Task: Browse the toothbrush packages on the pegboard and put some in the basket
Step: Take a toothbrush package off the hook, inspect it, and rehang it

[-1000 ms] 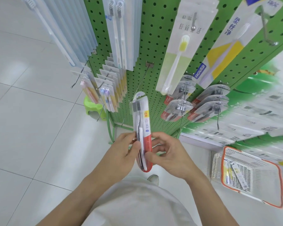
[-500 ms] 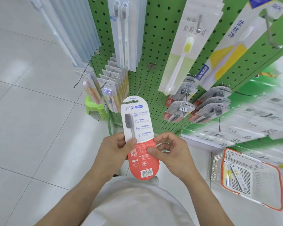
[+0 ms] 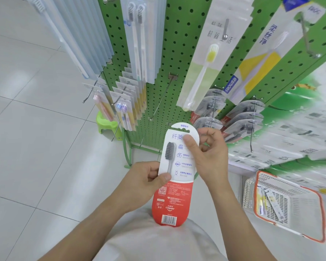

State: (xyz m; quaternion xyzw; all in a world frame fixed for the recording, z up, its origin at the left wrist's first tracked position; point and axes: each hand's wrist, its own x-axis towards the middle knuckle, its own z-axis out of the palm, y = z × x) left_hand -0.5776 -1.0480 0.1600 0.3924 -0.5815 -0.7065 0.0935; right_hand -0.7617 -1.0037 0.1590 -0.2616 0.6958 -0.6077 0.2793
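Your left hand (image 3: 145, 180) pinches the toothbrush package (image 3: 175, 172) at its left edge, thumb curled onto the printed back just above the red lower part and the other fingers hidden behind the card. Your right hand (image 3: 208, 153) pinches the same package near its top, thumb pressed on the white upper part and the fingers loosely curled behind its right edge. The package stands upright in front of the green pegboard (image 3: 179, 53), and the basket (image 3: 316, 202), holding other packages, sits low to the package's right.
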